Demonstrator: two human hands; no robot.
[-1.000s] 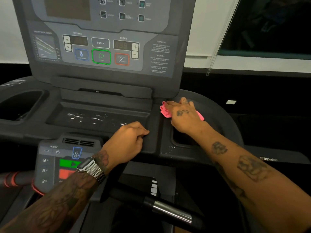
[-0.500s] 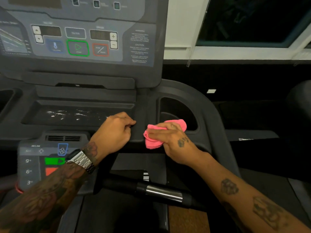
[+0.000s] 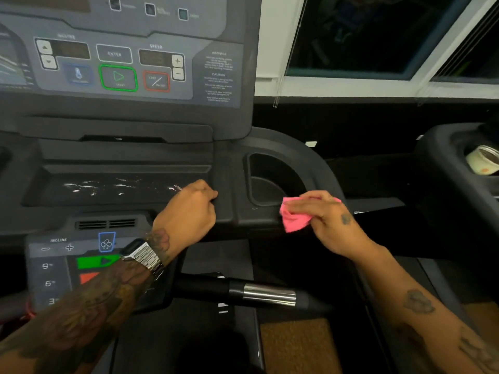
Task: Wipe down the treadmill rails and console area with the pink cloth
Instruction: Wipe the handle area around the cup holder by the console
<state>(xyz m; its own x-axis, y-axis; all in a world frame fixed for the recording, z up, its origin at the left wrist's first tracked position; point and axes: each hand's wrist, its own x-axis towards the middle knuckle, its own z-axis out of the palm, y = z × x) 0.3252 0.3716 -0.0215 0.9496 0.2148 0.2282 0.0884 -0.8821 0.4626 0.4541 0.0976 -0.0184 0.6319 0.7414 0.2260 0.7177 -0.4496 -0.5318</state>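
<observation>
The grey treadmill console (image 3: 129, 71) with its buttons fills the upper left. Below it lies a dark tray (image 3: 113, 187) with wet streaks. My right hand (image 3: 329, 222) presses the pink cloth (image 3: 293, 221) against the front rim of the right cup holder (image 3: 270, 182), where the curved right rail (image 3: 318, 168) begins. Part of the cloth is hidden under my fingers. My left hand (image 3: 189, 209), fingers curled, rests on the ledge between tray and cup holder; a metal watch sits on its wrist.
A lower control panel (image 3: 67, 265) with incline numbers and a fan button sits at the lower left. A handlebar with a silver grip sensor (image 3: 268, 294) runs below my hands. A neighbouring machine's holder with a container (image 3: 483, 160) is at the right edge. Windows are behind.
My right hand has drawn the pink cloth from the far rim of the cup holder to its front edge, then slid right along that edge. The left hand stayed put. The view shifted right.
</observation>
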